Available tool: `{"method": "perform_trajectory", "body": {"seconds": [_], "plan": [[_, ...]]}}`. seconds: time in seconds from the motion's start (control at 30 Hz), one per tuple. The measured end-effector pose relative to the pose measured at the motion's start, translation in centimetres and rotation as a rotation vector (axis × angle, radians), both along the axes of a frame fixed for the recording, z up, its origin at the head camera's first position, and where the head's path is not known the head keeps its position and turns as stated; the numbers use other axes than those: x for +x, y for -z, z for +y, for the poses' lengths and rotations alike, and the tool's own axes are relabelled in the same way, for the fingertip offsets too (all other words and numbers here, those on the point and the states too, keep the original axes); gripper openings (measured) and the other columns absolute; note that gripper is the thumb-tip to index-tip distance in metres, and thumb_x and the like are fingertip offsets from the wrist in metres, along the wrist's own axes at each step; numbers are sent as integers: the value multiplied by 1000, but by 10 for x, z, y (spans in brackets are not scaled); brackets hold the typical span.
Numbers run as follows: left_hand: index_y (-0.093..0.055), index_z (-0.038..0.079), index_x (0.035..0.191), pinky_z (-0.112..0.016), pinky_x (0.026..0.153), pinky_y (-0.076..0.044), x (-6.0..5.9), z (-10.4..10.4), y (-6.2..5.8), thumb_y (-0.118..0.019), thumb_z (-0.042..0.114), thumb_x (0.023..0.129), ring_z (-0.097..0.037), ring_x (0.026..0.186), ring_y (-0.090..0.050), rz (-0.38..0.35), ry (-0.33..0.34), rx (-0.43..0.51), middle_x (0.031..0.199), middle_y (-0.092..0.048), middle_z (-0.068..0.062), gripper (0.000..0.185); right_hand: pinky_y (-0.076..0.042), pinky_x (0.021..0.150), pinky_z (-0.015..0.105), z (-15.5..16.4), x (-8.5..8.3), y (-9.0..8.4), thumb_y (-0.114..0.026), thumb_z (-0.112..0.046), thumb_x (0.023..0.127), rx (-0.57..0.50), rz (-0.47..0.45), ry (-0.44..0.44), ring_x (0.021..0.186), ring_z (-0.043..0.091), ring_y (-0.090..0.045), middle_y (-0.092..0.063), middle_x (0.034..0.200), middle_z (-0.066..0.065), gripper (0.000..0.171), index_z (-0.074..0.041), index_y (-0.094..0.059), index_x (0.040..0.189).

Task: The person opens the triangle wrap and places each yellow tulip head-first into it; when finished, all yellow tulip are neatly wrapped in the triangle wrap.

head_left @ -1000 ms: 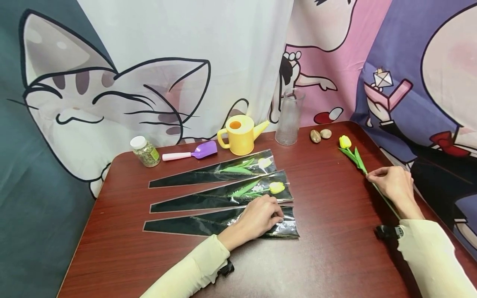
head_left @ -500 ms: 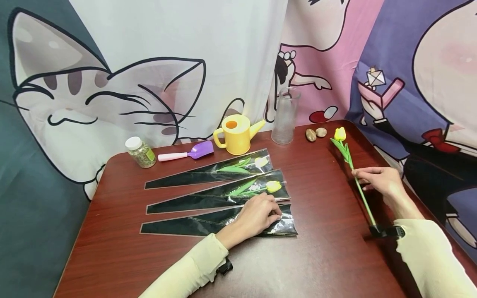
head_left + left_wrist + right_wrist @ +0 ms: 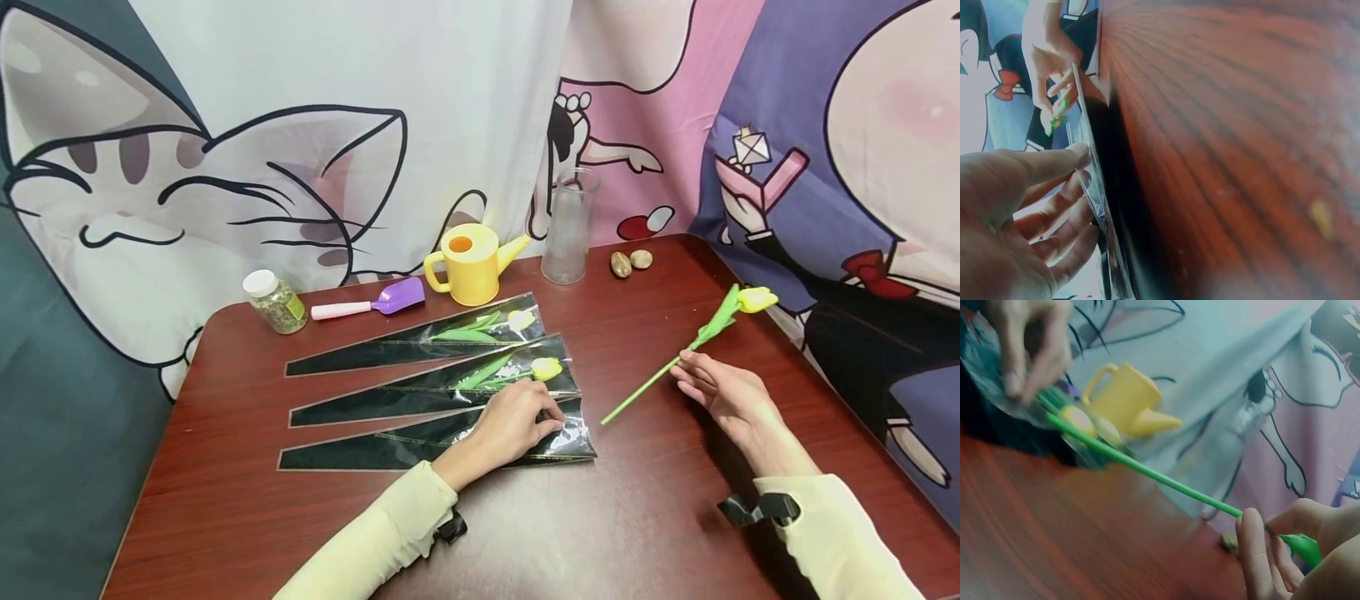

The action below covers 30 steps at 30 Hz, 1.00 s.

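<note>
My right hand (image 3: 727,400) pinches the green stem of a yellow tulip (image 3: 757,299) with leaves below its bloom. The bloom points to the far right, and the bare stem end reaches near the mouth of the nearest black flower sleeve (image 3: 337,454). On that sleeve lies my left hand (image 3: 510,427). Thumb and finger pinch its clear film (image 3: 1088,156) at the wide end, lifting it from the black backing in the left wrist view. Farther back lie two matching sleeves, the middle sleeve (image 3: 360,407) and the far sleeve (image 3: 360,356), each with a tulip inside.
Along the back edge stand a white-capped jar (image 3: 279,304), a yellow watering can (image 3: 474,271) and a clear ribbed vase (image 3: 567,233). A purple scoop (image 3: 397,297) and two pebbles (image 3: 621,265) lie there too. A printed curtain (image 3: 480,100) hangs behind the table (image 3: 525,533).
My right hand has brought the tulip leftward and turned it, so the stem end now points left toward the nearest sleeve. My left hand stays on that sleeve.
</note>
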State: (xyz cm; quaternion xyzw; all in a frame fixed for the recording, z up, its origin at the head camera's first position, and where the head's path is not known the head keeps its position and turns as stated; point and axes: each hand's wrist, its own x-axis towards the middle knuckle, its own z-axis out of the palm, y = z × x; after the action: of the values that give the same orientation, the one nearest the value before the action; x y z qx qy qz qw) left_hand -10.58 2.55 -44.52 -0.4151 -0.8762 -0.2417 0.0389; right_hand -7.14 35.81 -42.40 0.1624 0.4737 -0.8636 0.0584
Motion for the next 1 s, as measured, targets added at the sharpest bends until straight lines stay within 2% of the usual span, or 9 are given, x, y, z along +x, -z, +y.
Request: {"method": "perform_trajectory", "body": {"seconds": [0.3,0.47,0.57,0.73,0.87,1.0], "plan": [[-79,25,88,-25,77,-47,0,1,-4,-77,28,86,-7,87,-57,-35,-15,-6,88,-63,13,5,-57,74,32,-10,18,4,-54,-1,99,8,41,72,87,21,-72,-73,95,7,25,-5,-78,94],[-79,25,89,-25,79,-48,-1,2,-5,-76,29,87,-7,90,-59,-37,-27,5,89,-64,12,5,-57,73,31,-17,29,3,-57,-2,98,19,20,99,86,20,-72,-74,95,5,22,-6,-78,93],[-79,25,89,-24,75,-47,-2,3,-6,-76,29,87,-6,87,-58,-25,-31,16,89,-64,13,5,-57,71,30,-28,35,4,-59,-1,96,20,3,126,85,18,-72,-74,94,5,20,-6,-78,92],[-79,24,89,-23,70,-46,-3,5,-7,-77,28,86,-6,84,-56,-11,-28,28,88,-63,12,6,-54,62,21,-59,45,9,-63,-6,96,71,-83,136,78,10,-71,-74,92,0,18,-13,-79,90],[-79,25,90,-22,70,-45,-3,7,-10,-76,29,86,-6,83,-56,-2,-23,27,88,-63,13,6,-45,48,15,-88,51,14,-69,-13,93,123,-187,139,67,3,-66,-74,90,-3,13,-19,-79,88],[-79,26,90,-20,70,-45,-2,9,-14,-77,30,86,-4,84,-55,11,-22,33,88,-63,14,6,-37,42,12,-114,53,19,-72,-15,90,135,-244,145,59,0,-61,-74,90,-3,8,-19,-79,89]]}}
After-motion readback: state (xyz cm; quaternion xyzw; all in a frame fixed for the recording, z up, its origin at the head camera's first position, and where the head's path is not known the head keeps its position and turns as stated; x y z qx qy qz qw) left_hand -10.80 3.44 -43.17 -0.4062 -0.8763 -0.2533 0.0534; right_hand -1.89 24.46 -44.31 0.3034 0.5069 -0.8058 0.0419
